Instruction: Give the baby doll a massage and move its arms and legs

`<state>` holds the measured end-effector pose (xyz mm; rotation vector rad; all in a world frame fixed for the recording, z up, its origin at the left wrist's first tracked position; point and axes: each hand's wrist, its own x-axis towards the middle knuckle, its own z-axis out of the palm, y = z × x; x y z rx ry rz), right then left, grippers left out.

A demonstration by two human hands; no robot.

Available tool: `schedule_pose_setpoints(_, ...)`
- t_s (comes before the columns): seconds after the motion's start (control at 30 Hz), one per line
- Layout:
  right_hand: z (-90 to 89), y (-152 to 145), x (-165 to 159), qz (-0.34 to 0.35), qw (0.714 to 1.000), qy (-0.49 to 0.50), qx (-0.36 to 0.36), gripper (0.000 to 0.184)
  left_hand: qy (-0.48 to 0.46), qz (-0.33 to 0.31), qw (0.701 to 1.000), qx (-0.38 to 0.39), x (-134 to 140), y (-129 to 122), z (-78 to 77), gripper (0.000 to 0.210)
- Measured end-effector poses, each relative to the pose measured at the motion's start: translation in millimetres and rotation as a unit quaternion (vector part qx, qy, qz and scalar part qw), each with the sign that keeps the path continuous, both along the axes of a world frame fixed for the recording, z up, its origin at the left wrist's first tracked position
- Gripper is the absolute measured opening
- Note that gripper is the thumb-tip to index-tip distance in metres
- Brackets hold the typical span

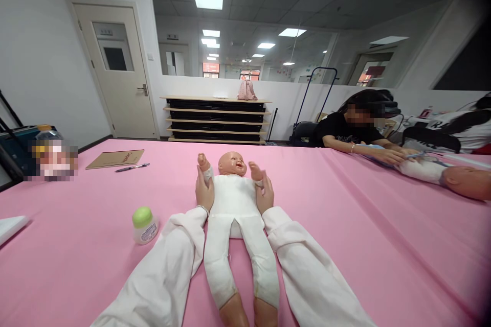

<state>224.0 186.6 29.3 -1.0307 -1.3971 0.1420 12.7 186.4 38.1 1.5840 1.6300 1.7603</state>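
Observation:
A baby doll (235,202) with a white cloth body lies face up, its bare feet toward me and its head turned to the right. On the doll's left-hand side in the picture, my left hand (204,193) is closed around its raised arm. My right hand (265,195) holds the other arm in the same way, its fingertips slightly blurred. Both doll hands stick up above my fingers. Left of my left sleeve stands a small white jar (144,226) with a green lid.
A pink cloth (337,225) covers the table. A brown notebook (115,159) and a pen (132,167) lie at the far left. Across on the right, a person in black (341,130) handles another doll (466,182). Shelves (217,120) stand behind.

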Motion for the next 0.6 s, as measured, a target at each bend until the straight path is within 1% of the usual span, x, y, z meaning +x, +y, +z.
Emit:
schedule_pose_setpoints(0.1,-4.6,3.2,0.7,0.035,0.99,-0.13,0.037,0.05,0.106,-0.025,0.993,0.032,1.8,-0.5,0.2,0.062)
schedule_pose_setpoints(0.17,-5.3,5.0,1.3,0.044,0.98,-0.187,0.053,0.048,0.162,-0.046,0.985,0.04,2.2,-0.6,0.4,0.06)
schedule_pose_setpoints(0.23,-4.1,6.0,1.2,0.053,0.971,-0.226,0.062,0.047,0.202,-0.055,0.977,0.032,2.4,-0.9,0.8,0.059)
schedule_pose_setpoints(0.33,-0.7,6.0,0.1,0.063,0.964,-0.249,0.067,0.048,0.252,-0.054,0.966,0.011,2.5,-1.5,1.8,0.059)
schedule_pose_setpoints(0.43,0.3,5.1,-1.5,0.078,0.965,-0.243,0.06,0.047,0.288,-0.054,0.956,-0.002,2.4,-2.1,2.8,0.059)
schedule_pose_setpoints(0.5,-1.4,5.0,-2.7,0.087,0.973,-0.208,0.043,0.046,0.29,-0.058,0.955,-0.002,2.1,-1.8,2.5,0.059)
schedule_pose_setpoints(0.57,-4.4,6.1,-3.4,0.085,0.989,-0.124,0.015,0.046,0.255,-0.058,0.965,0.0,1.8,-0.8,1.2,0.06)
schedule_pose_setpoints(0.6,-5.8,7.2,-3.2,0.079,0.995,-0.06,0.0,0.045,0.223,-0.052,0.973,-0.001,1.5,-0.1,0.2,0.061)
